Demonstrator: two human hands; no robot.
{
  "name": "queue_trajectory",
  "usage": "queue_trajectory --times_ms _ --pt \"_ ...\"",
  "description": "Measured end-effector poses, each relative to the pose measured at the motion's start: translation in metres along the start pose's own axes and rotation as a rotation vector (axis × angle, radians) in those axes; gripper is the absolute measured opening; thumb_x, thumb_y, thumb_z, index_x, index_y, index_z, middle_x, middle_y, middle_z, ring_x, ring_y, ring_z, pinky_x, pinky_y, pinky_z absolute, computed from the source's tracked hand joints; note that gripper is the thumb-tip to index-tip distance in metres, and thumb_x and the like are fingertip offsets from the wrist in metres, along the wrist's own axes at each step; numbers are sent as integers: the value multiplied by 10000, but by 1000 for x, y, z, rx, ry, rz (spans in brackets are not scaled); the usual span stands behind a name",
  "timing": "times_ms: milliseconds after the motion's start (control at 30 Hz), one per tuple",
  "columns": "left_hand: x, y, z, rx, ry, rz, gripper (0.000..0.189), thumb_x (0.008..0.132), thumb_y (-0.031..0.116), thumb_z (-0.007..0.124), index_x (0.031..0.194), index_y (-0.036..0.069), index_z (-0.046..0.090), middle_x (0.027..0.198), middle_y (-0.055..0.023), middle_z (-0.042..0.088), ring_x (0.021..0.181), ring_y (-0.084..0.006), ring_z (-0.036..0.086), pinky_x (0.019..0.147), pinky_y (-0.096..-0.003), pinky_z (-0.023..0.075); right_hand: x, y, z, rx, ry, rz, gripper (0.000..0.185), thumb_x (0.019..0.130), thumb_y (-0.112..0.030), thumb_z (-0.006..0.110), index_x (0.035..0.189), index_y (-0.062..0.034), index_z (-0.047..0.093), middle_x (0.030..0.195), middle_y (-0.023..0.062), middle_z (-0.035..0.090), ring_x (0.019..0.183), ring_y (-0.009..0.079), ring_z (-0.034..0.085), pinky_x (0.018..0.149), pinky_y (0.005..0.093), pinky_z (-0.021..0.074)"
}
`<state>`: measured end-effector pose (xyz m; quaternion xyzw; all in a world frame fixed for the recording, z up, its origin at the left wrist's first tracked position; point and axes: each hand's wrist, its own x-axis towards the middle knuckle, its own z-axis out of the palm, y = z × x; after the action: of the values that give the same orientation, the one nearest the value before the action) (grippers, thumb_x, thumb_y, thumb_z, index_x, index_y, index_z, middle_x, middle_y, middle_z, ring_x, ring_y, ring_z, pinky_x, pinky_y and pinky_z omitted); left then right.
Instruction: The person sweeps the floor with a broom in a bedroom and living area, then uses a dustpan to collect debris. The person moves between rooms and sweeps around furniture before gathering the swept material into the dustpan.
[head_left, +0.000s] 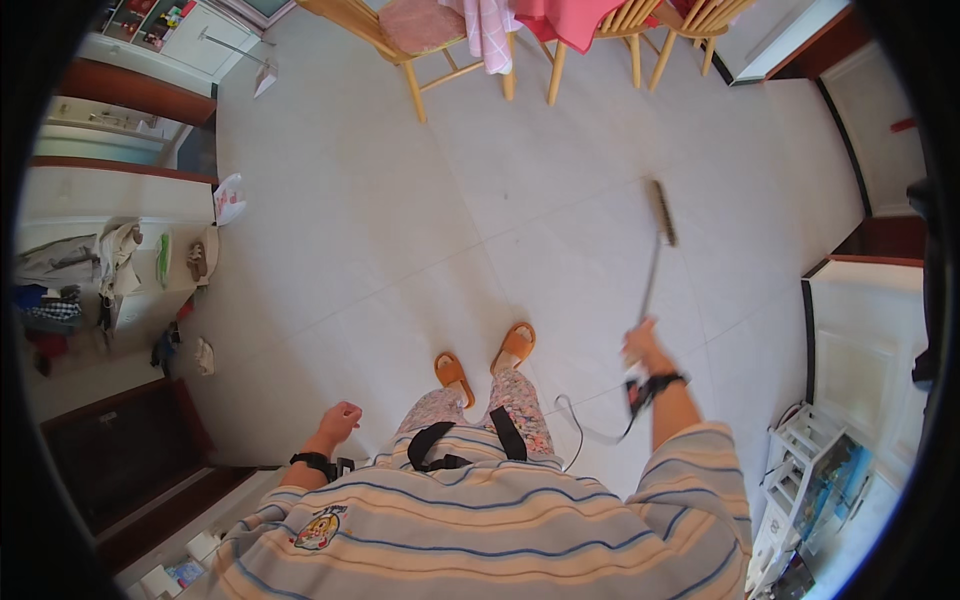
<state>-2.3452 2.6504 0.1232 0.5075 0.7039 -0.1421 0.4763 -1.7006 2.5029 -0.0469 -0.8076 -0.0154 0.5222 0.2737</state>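
Observation:
My right hand (646, 349) is closed around the handle of a long-handled broom (664, 214), whose narrow bristle head is on the pale tiled floor ahead and to the right. The hand and the broom are slightly blurred. A black band with a cable is on my right wrist. My left hand (341, 421) is held out at my left side with its fingers curled and nothing visible in it; another black band is on that wrist. Between the hands, my feet in orange slippers (517, 341) stand on the floor.
Wooden chairs (420, 67) stand by a table with a pink cloth (555, 19) ahead. A long-handled dustpan (265, 79) is at the far left, with a plastic bag (229, 199) nearer. Shoes (204, 356) lie by the left wall. A white rack (795, 450) is at the lower right.

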Motion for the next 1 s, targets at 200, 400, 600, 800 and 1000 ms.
queue_trajectory --times_ms 200,400,600,800,1000 --pt "11 4 34 -118 -63 11 239 855 217 612 959 2 616 860 -98 655 705 -179 651 652 -311 513 -197 -27 66 111 -335 90 755 771 50 546 1418 -180 231 638 101 538 431 173 520 374 331 432" --pt "29 38 33 -143 -21 82 249 852 218 617 963 -6 611 868 -103 655 702 -179 647 648 -310 512 -181 -79 44 24 -320 -103 730 763 50 578 1399 -155 283 645 99 549 441 176 526 397 328 452" --pt "15 -7 29 -162 5 -4 231 850 200 621 957 -5 624 868 -116 662 720 -189 655 653 -306 526 -7 -193 13 -320 -22 -312 635 755 -6 535 1333 -117 295 786 206 591 495 275 597 464 407 513" --pt "-6 -11 26 -68 11 -134 230 842 205 629 936 -5 636 840 -111 671 709 -179 656 653 -300 525 153 -322 0 -414 28 -203 479 827 -47 460 1270 29 294 819 224 576 548 272 598 414 405 468" --pt "-7 -46 49 -201 2 -117 236 846 209 631 947 -5 630 848 -102 663 692 -176 649 641 -307 513 108 -240 79 -605 -62 -138 672 900 -166 408 1454 -27 53 873 218 616 669 303 634 563 424 514"
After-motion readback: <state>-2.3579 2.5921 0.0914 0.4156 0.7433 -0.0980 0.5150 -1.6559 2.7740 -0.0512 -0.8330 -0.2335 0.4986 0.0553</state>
